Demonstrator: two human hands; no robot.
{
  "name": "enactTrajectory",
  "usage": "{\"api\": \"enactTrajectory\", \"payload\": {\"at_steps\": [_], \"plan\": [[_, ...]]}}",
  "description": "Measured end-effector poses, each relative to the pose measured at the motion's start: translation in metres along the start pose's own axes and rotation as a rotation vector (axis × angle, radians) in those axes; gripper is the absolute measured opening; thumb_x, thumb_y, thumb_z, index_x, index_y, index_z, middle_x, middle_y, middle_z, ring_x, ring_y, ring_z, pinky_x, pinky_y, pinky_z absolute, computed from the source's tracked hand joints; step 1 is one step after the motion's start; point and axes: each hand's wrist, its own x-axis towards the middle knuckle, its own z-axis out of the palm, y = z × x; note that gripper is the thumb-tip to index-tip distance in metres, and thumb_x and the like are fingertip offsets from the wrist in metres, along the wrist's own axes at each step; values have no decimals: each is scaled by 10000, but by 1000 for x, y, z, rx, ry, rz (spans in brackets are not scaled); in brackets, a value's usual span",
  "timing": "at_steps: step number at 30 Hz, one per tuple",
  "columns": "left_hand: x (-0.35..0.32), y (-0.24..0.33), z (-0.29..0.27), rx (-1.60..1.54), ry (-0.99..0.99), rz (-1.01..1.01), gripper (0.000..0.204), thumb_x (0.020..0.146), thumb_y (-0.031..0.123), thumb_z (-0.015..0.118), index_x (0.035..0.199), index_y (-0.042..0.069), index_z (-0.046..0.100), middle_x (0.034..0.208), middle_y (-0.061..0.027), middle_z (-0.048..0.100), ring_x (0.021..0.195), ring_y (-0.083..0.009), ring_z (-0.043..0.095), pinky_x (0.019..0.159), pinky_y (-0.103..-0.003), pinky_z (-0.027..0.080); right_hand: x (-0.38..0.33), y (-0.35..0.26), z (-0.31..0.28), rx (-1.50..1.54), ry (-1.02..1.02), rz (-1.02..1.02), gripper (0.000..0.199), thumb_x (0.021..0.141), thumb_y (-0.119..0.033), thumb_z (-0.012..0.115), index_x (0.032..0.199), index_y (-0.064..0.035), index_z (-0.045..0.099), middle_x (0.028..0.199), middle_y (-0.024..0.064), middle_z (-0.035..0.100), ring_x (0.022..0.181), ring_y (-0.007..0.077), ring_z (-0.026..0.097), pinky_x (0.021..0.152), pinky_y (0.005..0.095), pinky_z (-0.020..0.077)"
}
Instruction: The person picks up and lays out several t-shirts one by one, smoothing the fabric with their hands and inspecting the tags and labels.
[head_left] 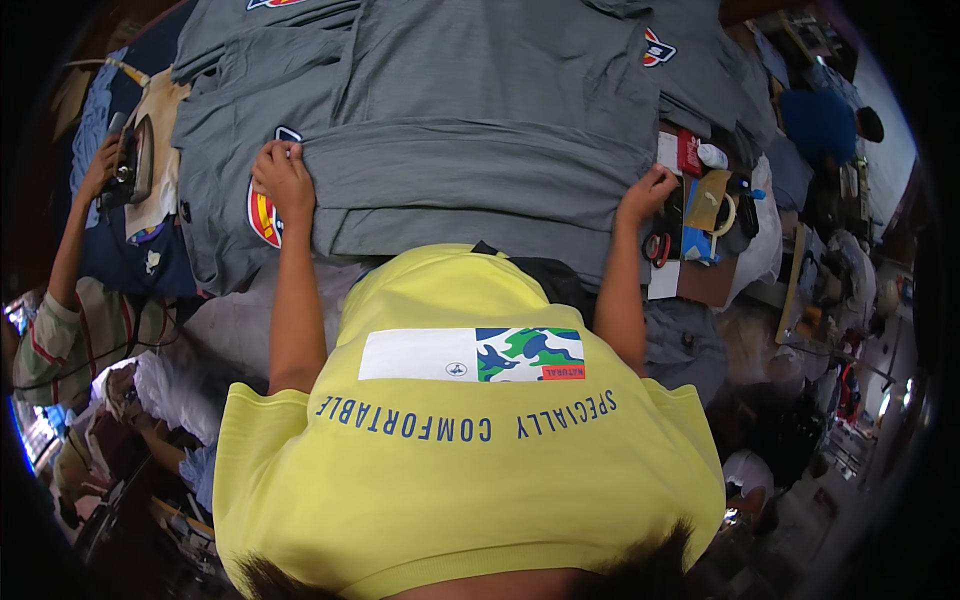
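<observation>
A grey shirt (pixel 470 170) is spread across the tabletop (pixel 708 284), its near part laid in a long fold. The fold's left end is pinched in the curled left hand (pixel 284 182). The right hand (pixel 648 192) is placed at the right end, fingers bent inward; whether cloth is gripped there cannot be told. Beside it, a tape roll (pixel 730 215) and scissors (pixel 657 249) can be seen. At far left, an iron (pixel 145 160) is held by a co-worker's hand (pixel 97 168).

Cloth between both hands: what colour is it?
The cloth is grey, best seen in the head view.
</observation>
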Motion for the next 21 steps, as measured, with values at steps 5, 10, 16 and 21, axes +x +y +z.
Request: {"api": "enactTrajectory", "payload": {"at_steps": [5, 10, 16, 21], "plan": [[-1, 0, 0, 2, 5, 12, 199, 857, 278, 511, 934, 98, 546, 1083, -64, 489, 1064, -267, 401, 876, -447, 252, 0, -1, 2, -73, -12, -16, 326, 802, -348, 595, 818, -24, 564, 873, 135, 550, 831, 288, 526, 761, 382, 400], [0, -1, 2, -2, 5, 13, 200, 860, 279, 507, 938, 99, 546, 1093, -71, 488, 1066, -269, 402, 882, -451, 247, 4, 17, 2, -138, -22, -14, 282, 838, -285, 550, 850, -3, 543, 856, 135, 550, 821, 284, 525, 755, 378, 406], [-1, -3, 3, -3, 0, 17, 233, 878, 322, 469, 937, 119, 565, 1093, -64, 490, 1061, -272, 407, 875, -455, 256, 2, -5, -6, 26, 74, 206, 260, 886, -228, 485, 892, 31, 504, 845, 148, 562, 785, 261, 536, 741, 335, 411], [-1, -2, 2, 4, -17, 21, 244, 881, 330, 462, 940, 118, 566, 1102, -66, 486, 1063, -279, 405, 880, -456, 252, 5, 0, -5, 26, 51, 221, 266, 893, -234, 473, 891, 31, 501, 826, 147, 568, 771, 247, 541, 726, 336, 416]]}}
